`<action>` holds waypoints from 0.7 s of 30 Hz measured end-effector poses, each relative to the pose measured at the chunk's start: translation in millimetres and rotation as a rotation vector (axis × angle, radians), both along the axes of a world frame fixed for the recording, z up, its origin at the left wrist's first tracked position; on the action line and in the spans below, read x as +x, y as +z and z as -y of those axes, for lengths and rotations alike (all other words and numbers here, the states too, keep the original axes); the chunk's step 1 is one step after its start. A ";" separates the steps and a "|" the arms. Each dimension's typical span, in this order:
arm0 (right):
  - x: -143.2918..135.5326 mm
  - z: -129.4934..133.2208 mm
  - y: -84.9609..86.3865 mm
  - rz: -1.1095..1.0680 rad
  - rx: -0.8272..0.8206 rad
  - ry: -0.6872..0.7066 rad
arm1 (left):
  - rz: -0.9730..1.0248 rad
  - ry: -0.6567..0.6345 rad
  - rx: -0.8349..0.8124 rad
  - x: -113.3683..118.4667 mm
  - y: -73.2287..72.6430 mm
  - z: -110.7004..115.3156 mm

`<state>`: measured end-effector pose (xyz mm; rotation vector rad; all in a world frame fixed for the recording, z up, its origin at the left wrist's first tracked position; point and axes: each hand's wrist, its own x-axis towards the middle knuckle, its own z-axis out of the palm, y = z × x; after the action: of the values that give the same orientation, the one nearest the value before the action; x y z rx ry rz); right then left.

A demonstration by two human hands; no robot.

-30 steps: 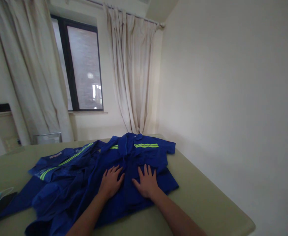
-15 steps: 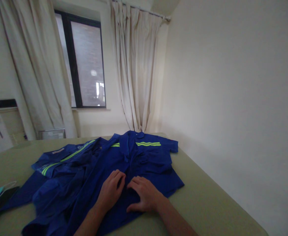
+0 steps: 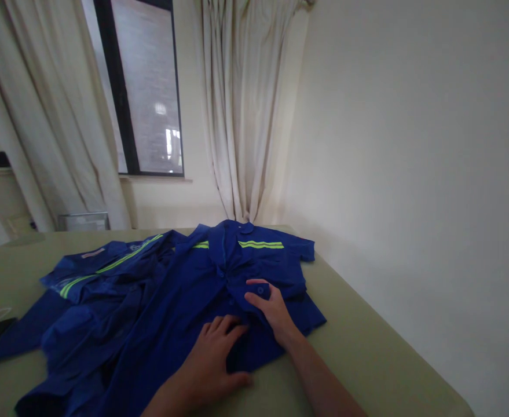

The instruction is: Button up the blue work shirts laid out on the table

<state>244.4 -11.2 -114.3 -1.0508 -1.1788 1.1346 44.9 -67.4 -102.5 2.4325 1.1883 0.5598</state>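
Moved: both hands were pressed flat side by side on the shirt front a second ago; now the right one has slid up the placket and the left has dropped back toward the hem.
Right hand (image 3: 270, 306): pinching a fold of the front edge right at a button (image 3: 260, 289), thumb and fingers closed on the cloth.
Left hand (image 3: 216, 354): open, palm down, holding nothing, just pinning the fabric flat.
Blue work shirt (image 3: 237, 272): spread front-up on the bed (image 3: 367, 359), collar toward the curtain (image 3: 241, 110), neon stripes (image 3: 260, 245) across the chest.
Second blue garment (image 3: 102, 278): bunched just left of it, overlapping.
Tip: I'd keep that left palm firm so the placket stays taut while the right hand works the button.
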 end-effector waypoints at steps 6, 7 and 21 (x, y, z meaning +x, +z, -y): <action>-3.8 5.2 6.6 -0.108 -0.025 0.085 | -0.008 -0.046 -0.046 -2.5 -5.4 -7.4; -4.6 5.5 7.3 -0.135 -0.036 0.100 | -0.003 -0.062 -0.046 -4.1 -3.6 -7.5; -6.0 15.3 10.3 0.254 0.235 -0.230 | -0.059 -0.168 0.069 5.7 -15.0 -1.1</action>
<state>238.4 -26.5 -104.0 -1.1365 -1.3157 0.6801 50.6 -66.4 -117.6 2.5927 0.9891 0.4892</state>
